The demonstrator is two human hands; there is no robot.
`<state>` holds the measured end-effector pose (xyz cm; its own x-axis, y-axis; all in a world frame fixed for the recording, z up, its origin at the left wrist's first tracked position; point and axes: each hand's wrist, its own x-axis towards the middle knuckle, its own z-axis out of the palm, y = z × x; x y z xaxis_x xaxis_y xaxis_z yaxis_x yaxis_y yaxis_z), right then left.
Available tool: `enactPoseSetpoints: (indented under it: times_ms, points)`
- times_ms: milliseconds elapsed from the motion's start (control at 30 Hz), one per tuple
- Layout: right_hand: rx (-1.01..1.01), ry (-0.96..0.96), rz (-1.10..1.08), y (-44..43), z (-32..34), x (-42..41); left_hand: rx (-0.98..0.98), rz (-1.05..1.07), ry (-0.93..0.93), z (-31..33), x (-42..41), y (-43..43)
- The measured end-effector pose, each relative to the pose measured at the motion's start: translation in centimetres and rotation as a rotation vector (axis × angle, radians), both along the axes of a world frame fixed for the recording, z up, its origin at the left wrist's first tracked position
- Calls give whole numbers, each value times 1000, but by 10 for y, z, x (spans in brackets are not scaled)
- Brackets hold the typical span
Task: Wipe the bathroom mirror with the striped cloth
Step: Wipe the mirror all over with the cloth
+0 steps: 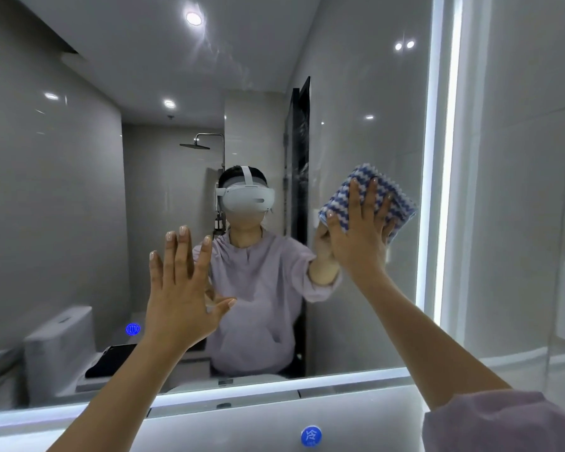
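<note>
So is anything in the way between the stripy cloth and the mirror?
Nothing visible. The right hand presses the striped cloth flat against the mirror, near its lit right edge. The left hand is held up open at the glass, lower left, so it could block a wipe that way.

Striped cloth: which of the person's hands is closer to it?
Right. The right hand presses the striped cloth flat against the mirror; the left hand is lower and leftward, clear of it.
</note>
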<state>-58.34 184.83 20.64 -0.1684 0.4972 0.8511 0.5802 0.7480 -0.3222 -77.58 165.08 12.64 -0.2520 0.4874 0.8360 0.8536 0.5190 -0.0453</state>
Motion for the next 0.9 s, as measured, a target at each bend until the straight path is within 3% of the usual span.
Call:
enactPoseSetpoints:
  times_ms: [300, 433, 733, 900]
  points:
    - [316, -217, 59, -57, -16, -66, 10, 3, -10, 0, 3, 0]
    - [338, -273, 89, -72, -12, -87, -15, 10, -11, 1, 3, 0]
    - [442, -388, 75, -53, 0, -68, 4, 2, -8, 2, 4, -1]
    - [426, -328, -30, -19, 26, -33, 20, -3, 14, 0, 2, 0]
